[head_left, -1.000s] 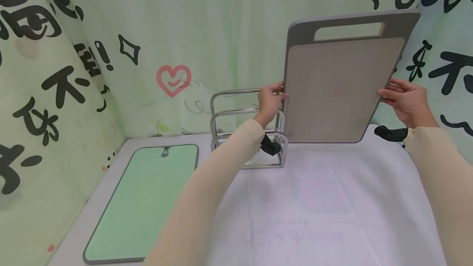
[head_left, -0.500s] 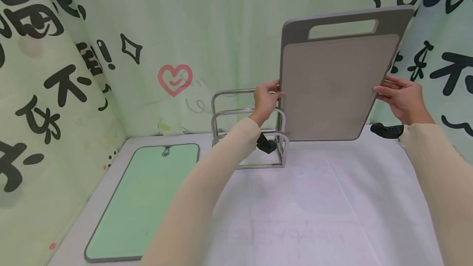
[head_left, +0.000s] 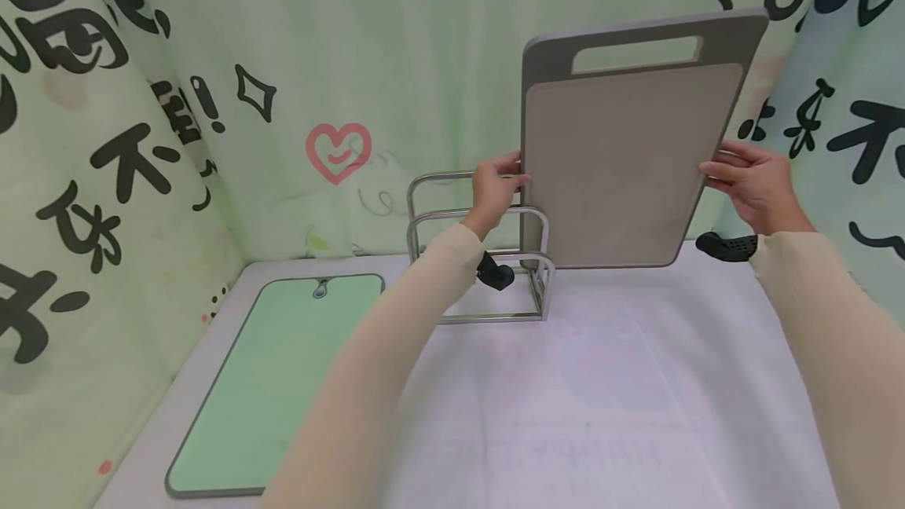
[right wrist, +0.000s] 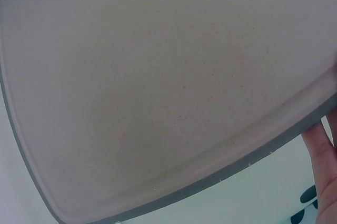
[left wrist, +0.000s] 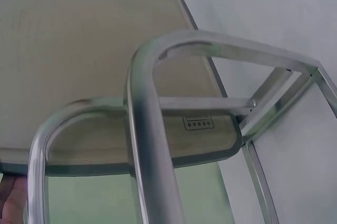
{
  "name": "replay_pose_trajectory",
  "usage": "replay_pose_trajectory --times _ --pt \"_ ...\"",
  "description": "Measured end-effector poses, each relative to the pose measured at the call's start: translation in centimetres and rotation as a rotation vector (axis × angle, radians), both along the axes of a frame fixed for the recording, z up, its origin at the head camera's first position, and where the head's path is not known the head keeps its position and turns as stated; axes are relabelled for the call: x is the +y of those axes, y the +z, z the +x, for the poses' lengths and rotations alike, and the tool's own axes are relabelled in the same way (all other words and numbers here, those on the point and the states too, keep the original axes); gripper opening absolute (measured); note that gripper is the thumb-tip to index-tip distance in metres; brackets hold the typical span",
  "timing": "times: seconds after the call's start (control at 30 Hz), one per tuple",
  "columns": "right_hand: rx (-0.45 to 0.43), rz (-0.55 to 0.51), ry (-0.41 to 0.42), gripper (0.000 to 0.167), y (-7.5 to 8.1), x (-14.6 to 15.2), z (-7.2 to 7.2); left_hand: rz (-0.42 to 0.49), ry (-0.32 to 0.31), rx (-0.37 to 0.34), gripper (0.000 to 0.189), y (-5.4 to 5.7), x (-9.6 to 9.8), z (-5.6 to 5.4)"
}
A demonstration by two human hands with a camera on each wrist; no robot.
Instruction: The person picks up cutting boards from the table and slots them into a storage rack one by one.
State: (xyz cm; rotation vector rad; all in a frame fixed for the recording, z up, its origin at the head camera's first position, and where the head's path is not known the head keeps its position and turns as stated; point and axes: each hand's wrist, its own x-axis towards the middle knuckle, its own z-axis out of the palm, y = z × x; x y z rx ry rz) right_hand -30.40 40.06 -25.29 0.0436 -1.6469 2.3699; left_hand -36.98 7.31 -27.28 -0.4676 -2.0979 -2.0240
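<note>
A grey-brown cutting board (head_left: 629,163) with a slot handle along its top stands upright, tilted a little, between my two hands. My left hand (head_left: 493,191) pinches its left edge, thumb on the near face. On the opposite edge, my right hand (head_left: 752,179) grips the board between thumb and fingers. The board's lower left part is behind the bars of a silver metal rack (head_left: 477,319), whose hoops also show large in the left wrist view. Only the fingers (right wrist: 321,145) of my right hand appear in the right wrist view, at the board's edge.
A light green cutting board (head_left: 283,383) with a grey rim lies flat on the left of the white-covered table (head_left: 601,399). Behind the table hangs a pale green curtain (head_left: 396,61) printed with lettering and a red heart.
Both hands have carried the cutting board to the left, so its left edge now overlaps the rack more. The rack and the green board stay put.
</note>
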Motion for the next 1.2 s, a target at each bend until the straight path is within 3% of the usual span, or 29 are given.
replay_pose_trajectory --times 0.5,1.2 --pt "0.013 0.029 0.033 0.031 -0.1 -2.1 -0.9 -0.02 -0.049 -0.013 0.044 0.0 -2.9 -0.7" --pt "0.01 0.042 0.067 0.027 -0.4 -5.1 -2.0 -0.023 -0.046 -0.033 0.044 -0.4 -6.4 -1.4"
